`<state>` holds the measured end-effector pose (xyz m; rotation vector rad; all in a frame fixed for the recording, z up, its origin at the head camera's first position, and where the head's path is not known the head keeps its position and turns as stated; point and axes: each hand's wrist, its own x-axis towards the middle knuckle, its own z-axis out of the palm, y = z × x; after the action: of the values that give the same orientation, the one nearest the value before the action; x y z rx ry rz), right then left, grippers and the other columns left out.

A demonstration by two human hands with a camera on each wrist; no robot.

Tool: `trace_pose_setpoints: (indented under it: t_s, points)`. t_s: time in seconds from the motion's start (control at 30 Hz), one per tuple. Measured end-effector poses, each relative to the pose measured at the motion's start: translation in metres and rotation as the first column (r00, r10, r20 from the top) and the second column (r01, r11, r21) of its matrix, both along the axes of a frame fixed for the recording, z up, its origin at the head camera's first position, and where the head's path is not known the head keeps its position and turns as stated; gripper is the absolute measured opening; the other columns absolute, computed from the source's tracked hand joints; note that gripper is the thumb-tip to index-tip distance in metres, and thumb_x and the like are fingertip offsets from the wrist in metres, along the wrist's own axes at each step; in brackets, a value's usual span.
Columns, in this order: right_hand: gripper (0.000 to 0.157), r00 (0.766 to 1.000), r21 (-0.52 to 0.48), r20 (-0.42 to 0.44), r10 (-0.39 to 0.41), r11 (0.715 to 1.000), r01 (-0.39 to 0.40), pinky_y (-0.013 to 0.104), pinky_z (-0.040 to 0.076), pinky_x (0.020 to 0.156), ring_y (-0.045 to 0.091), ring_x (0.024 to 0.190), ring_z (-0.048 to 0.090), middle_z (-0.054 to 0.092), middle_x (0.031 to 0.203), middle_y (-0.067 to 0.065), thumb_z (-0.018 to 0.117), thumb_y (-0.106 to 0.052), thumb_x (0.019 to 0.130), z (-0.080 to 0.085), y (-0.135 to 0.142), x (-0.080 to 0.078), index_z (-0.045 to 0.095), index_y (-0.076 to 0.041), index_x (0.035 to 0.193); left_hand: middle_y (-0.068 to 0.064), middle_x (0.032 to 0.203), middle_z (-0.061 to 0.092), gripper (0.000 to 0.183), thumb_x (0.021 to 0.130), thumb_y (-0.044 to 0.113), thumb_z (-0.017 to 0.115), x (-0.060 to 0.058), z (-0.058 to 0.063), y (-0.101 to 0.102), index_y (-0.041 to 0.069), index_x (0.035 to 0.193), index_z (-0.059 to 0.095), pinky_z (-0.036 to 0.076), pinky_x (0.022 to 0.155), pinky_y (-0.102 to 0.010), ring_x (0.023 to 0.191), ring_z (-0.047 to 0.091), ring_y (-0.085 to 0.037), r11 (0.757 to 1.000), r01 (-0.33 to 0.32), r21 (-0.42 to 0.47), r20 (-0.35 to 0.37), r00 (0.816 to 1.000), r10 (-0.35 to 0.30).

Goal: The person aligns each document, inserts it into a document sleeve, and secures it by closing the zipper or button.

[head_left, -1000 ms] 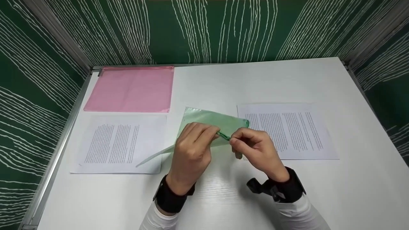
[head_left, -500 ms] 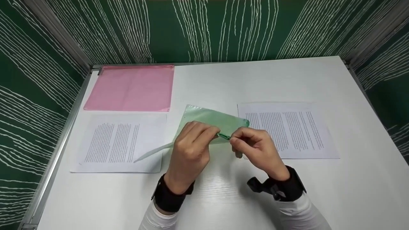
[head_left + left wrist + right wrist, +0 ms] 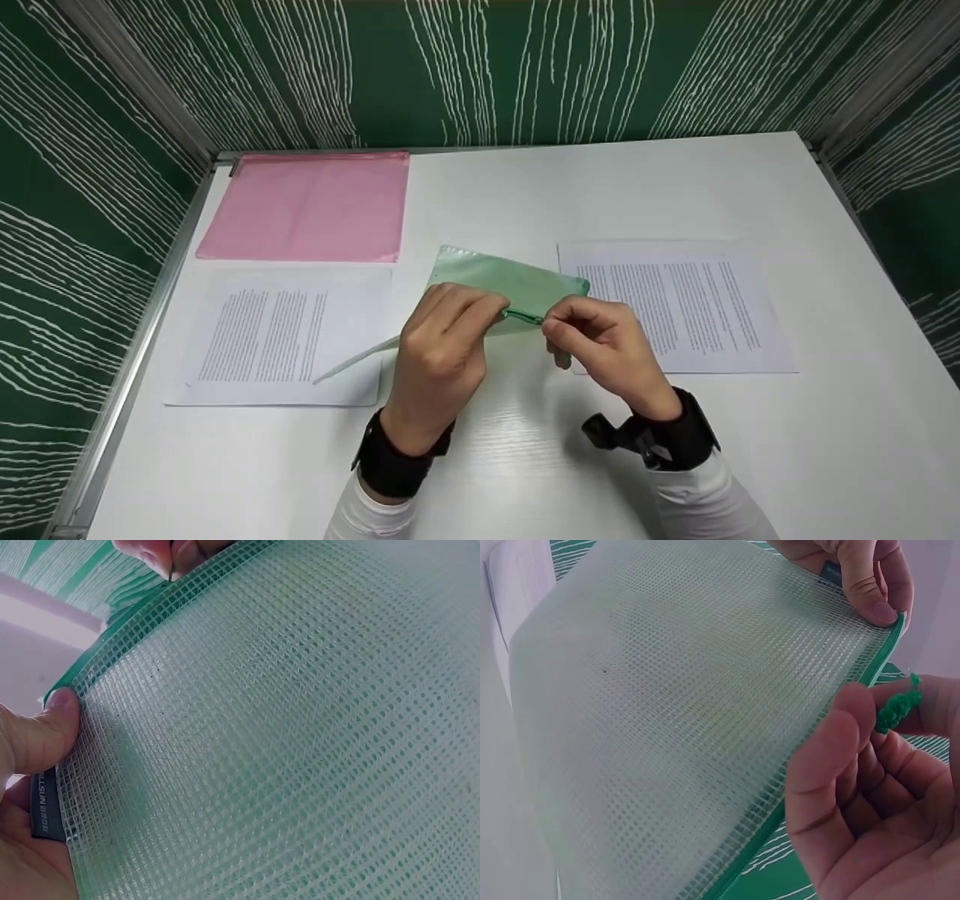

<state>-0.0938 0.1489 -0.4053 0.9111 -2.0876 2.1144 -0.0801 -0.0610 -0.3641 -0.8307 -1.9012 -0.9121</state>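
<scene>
A green mesh zipper pouch [image 3: 495, 271] is held up off the table in the head view, tilted. My left hand [image 3: 441, 352] pinches its corner at one end of the green zipper [image 3: 523, 315], thumb on the mesh, beside a dark label [image 3: 47, 806]. With thumb and index finger, my right hand [image 3: 604, 341] pinches the zipper's pull at the edge. A knotted green cord [image 3: 898, 711] sticks out from those right fingers in the right wrist view. The slider itself is hidden behind the fingertips.
A pink pouch [image 3: 307, 210] lies flat at the table's back left. Printed sheets lie on both sides, a left sheet [image 3: 262, 337] and a right sheet [image 3: 690, 315]. The white table [image 3: 825, 450] is bounded by green, white-streaked walls [image 3: 495, 75].
My left hand has shifted slightly left and my right hand slightly right, so a longer stretch of zipper shows between them. Both still hold the pouch.
</scene>
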Motion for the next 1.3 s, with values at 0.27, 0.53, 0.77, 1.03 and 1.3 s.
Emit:
trace_pose_setpoints:
  t_s: [0.27,0.53,0.77,1.03,1.3]
  points:
    - [0.014,0.998,0.018,0.064,-0.006,1.0,0.004,0.025,0.049,0.052,0.017,0.054,0.056,0.058,0.07,0.016,0.058,0.009,0.098,-0.0012,0.0014,-0.0032,0.066,0.003,0.088,-0.008,0.083,0.065,0.003,0.09,-0.003,0.072,-0.0001,0.0005,-0.0022,-0.001,0.092,0.072,0.053,0.074,-0.032,0.077,0.062,-0.022,1.0,-0.018,0.02,-0.041,0.999,0.018]
    - [0.013,0.995,0.02,0.096,-0.01,1.0,0.008,0.025,0.049,0.053,0.016,0.054,0.055,0.057,0.07,0.016,0.059,0.008,0.098,-0.0031,0.0021,-0.005,0.065,0.004,0.088,-0.008,0.084,0.066,0.003,0.091,-0.003,0.071,0.0001,0.0012,-0.0044,-0.001,0.093,0.072,0.053,0.074,-0.033,0.078,0.062,-0.023,0.999,-0.026,0.036,-0.049,0.998,0.028]
    - [0.013,0.996,0.047,0.093,-0.004,0.999,0.0,0.027,0.049,0.054,0.018,0.056,0.056,0.059,0.073,0.013,0.058,0.005,0.101,-0.0033,0.0038,-0.0047,0.066,0.003,0.091,-0.008,0.082,0.065,0.007,0.096,0.003,0.067,-0.0018,0.0017,-0.0043,-0.001,0.092,0.072,0.052,0.072,-0.032,0.074,0.061,-0.022,0.999,-0.022,0.036,-0.089,0.996,0.025]
    - [0.012,0.992,0.081,0.121,-0.033,0.996,0.023,0.027,0.049,0.053,0.018,0.056,0.057,0.06,0.073,0.012,0.059,0.003,0.101,-0.0063,0.0045,-0.008,0.066,0.003,0.091,-0.009,0.084,0.066,0.005,0.095,-0.002,0.068,-0.0002,0.0027,-0.0065,-0.001,0.093,0.073,0.053,0.073,-0.033,0.076,0.062,-0.022,0.999,-0.027,0.042,-0.091,0.995,0.031]
    - [0.012,0.988,0.096,0.147,-0.05,0.995,0.036,0.027,0.049,0.053,0.016,0.055,0.056,0.06,0.073,0.012,0.06,0.002,0.1,-0.0071,0.0045,-0.0095,0.066,0.004,0.09,-0.009,0.085,0.067,0.006,0.095,-0.003,0.067,-0.0009,0.0037,-0.0081,-0.002,0.094,0.073,0.053,0.073,-0.034,0.077,0.063,-0.022,0.999,-0.033,0.039,-0.1,0.994,0.037]
